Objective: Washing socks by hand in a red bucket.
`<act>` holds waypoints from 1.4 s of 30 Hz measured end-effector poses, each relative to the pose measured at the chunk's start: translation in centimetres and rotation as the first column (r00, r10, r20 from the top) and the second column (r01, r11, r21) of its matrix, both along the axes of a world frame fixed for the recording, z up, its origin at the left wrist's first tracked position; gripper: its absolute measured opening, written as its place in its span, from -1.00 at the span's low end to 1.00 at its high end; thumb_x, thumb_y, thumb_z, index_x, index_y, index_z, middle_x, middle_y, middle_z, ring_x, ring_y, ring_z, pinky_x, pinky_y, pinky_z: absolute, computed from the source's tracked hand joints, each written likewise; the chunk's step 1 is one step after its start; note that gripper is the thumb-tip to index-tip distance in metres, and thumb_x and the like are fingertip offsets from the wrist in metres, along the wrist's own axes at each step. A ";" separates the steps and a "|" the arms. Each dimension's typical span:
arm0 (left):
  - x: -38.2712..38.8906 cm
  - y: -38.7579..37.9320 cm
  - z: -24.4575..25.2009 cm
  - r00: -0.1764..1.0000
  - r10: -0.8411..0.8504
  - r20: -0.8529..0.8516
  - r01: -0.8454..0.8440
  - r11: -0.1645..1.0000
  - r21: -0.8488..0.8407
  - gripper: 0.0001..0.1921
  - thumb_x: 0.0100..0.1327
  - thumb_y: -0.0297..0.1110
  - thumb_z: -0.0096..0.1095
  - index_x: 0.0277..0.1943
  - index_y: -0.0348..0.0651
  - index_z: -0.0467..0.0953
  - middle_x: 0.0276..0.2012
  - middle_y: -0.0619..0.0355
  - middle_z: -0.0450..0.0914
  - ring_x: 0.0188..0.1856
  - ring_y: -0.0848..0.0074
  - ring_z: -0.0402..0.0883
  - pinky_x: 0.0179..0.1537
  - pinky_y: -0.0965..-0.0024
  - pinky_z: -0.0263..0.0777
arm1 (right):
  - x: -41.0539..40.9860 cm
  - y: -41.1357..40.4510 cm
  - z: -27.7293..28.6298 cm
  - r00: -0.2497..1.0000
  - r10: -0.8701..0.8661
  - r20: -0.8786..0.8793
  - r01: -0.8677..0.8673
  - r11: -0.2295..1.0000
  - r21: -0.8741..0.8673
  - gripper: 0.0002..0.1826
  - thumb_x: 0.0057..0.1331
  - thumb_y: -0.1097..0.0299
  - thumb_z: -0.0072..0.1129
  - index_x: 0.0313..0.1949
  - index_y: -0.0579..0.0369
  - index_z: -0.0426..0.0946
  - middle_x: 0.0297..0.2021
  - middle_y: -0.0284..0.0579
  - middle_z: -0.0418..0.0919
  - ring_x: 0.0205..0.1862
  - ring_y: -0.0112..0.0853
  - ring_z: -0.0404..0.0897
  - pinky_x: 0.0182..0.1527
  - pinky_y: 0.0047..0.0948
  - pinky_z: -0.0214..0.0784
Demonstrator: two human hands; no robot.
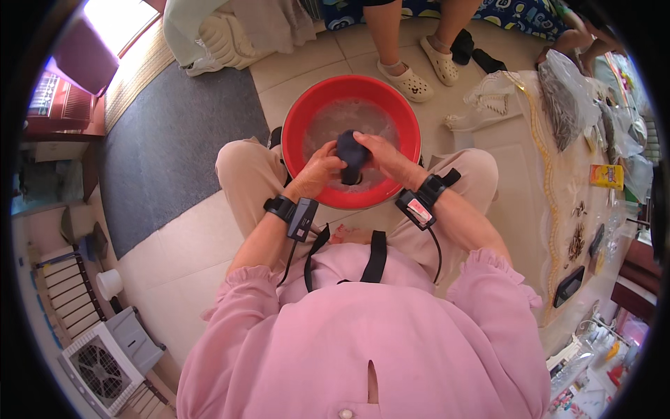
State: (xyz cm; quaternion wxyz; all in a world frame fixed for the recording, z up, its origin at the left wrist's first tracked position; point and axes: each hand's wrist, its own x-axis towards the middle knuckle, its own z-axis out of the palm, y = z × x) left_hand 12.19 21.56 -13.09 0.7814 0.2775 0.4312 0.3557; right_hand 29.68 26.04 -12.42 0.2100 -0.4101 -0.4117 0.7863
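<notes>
A dark navy cloth (pixel 352 152), sock-like but too bunched to name surely, is held over a red basin (pixel 299 105). Cloudy, sudsy water (pixel 345 112) fills the lower part of the basin. My left hand (pixel 322 166) grips the cloth from its left side, fingers curled against it. From the right, my right hand (pixel 386 157) pinches its upper part with the thumb on top. The cloth's lower end hangs towards the water, and whether it touches the surface I cannot tell. Both wrists wear black straps with small cabled boxes.
The basin stands on a tiled floor between my knees. Beyond it are another person's feet in cream clogs (pixel 413 84), with dark cloth pieces (pixel 488 61) nearby. A covered table (pixel 502 209) on the right bears plastic bags (pixel 565 105) and a phone (pixel 569 286). A grey mat (pixel 183 141) lies left.
</notes>
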 end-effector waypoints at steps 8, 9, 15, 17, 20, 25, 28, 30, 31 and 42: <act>2.2 -0.6 1.1 0.932 0.038 -0.361 0.050 0.972 0.232 -0.35 -0.03 -0.43 0.08 0.16 -0.29 0.02 0.04 0.03 0.25 0.04 0.41 0.30 -0.04 0.41 0.26 | 0.0 -0.4 0.2 0.986 -0.093 -0.138 0.076 0.989 -0.125 -0.54 0.25 0.00 -0.20 -0.08 0.12 0.33 -0.24 -0.15 0.44 -0.26 -0.44 0.47 -0.24 -0.52 0.36; 2.2 -0.6 1.1 0.908 0.030 -0.417 0.115 0.941 0.319 -0.38 -0.01 -0.43 0.08 0.14 -0.30 0.06 0.03 0.03 0.28 0.03 0.41 0.33 -0.03 0.43 0.26 | -0.2 -0.5 0.5 0.991 -0.058 -0.121 0.051 0.997 -0.059 -0.56 0.26 0.02 -0.21 -0.10 0.13 0.34 -0.25 -0.14 0.44 -0.28 -0.45 0.48 -0.26 -0.52 0.35; 0.1 0.4 -2.4 0.932 0.307 0.195 -0.257 0.935 -0.243 -0.64 0.10 -0.38 -0.07 -0.02 -0.33 0.30 -0.10 0.03 0.45 -0.10 0.42 0.47 0.00 0.39 0.26 | 0.9 1.0 -0.7 0.976 -0.133 0.173 0.098 0.975 0.199 -0.68 0.19 0.16 -0.04 -0.21 0.14 0.40 -0.32 -0.15 0.47 -0.37 -0.48 0.49 -0.31 -0.53 0.34; 0.1 0.3 -2.2 0.909 0.321 0.266 -0.260 0.936 -0.239 -0.65 0.11 -0.37 -0.10 -0.03 -0.32 0.32 -0.10 0.03 0.46 -0.08 0.41 0.46 0.01 0.37 0.26 | 1.2 1.0 -1.7 0.963 -0.159 0.219 0.088 0.949 0.302 -0.70 0.14 0.20 0.04 -0.22 0.14 0.40 -0.32 -0.16 0.47 -0.39 -0.48 0.50 -0.31 -0.53 0.34; 0.2 0.5 -0.8 0.874 0.330 0.357 -0.258 0.937 -0.235 -0.66 0.12 -0.36 -0.14 -0.06 -0.32 0.34 -0.12 0.05 0.47 -0.09 0.39 0.46 0.00 0.36 0.27 | 1.4 0.6 -2.9 0.943 -0.140 0.303 -0.043 0.849 0.527 -0.69 0.06 0.29 0.12 -0.22 0.16 0.40 -0.39 -0.18 0.48 -0.40 -0.46 0.50 -0.32 -0.54 0.33; 0.0 0.2 -0.4 0.857 0.330 0.395 -0.260 0.940 -0.222 -0.65 0.13 -0.34 -0.16 -0.05 -0.33 0.33 -0.14 0.05 0.48 -0.09 0.38 0.46 0.00 0.35 0.28 | 0.2 -0.3 -3.6 0.857 -0.452 0.247 0.131 0.655 0.745 -0.68 0.09 0.18 0.09 -0.33 0.21 0.45 -0.54 -0.12 0.48 -0.41 -0.41 0.48 -0.29 -0.46 0.29; 0.3 0.3 0.1 0.854 0.286 0.434 -0.210 0.954 -0.216 -0.64 0.14 -0.34 -0.14 -0.02 -0.33 0.32 -0.12 0.04 0.47 -0.08 0.38 0.46 0.01 0.35 0.28 | 1.7 0.8 -3.8 0.903 -0.293 0.313 0.144 0.896 0.421 -0.60 0.13 0.05 0.03 -0.37 0.21 0.47 -0.55 -0.11 0.46 -0.44 -0.42 0.44 -0.35 -0.46 0.25; 0.2 0.1 0.2 0.848 0.299 0.438 -0.199 0.945 -0.259 -0.63 0.15 -0.33 -0.11 0.00 -0.33 0.30 -0.10 0.04 0.46 -0.07 0.38 0.46 0.01 0.35 0.28 | 1.7 0.6 -3.5 0.911 -0.223 0.348 0.100 0.936 0.338 -0.57 0.14 0.01 0.00 -0.38 0.21 0.48 -0.56 -0.15 0.46 -0.45 -0.43 0.41 -0.39 -0.47 0.22; 0.2 0.0 0.2 0.849 0.297 0.437 -0.195 0.945 -0.262 -0.63 0.15 -0.33 -0.11 0.00 -0.33 0.30 -0.10 0.04 0.46 -0.07 0.38 0.46 0.01 0.35 0.28 | 1.7 0.4 -3.3 0.915 -0.148 0.376 0.052 0.966 0.255 -0.55 0.15 -0.02 -0.02 -0.38 0.21 0.48 -0.57 -0.18 0.45 -0.47 -0.45 0.39 -0.42 -0.47 0.20; -0.4 -0.4 -1.0 0.882 0.194 0.430 -0.118 0.973 -0.197 -0.56 0.12 -0.29 -0.03 0.04 -0.32 0.25 -0.05 0.04 0.42 -0.02 0.37 0.41 0.05 0.34 0.23 | 0.9 0.2 -2.4 0.957 0.010 0.288 -0.098 0.951 0.294 -0.60 0.09 0.14 0.12 -0.23 0.24 0.44 -0.45 -0.21 0.48 -0.41 -0.52 0.44 -0.36 -0.56 0.28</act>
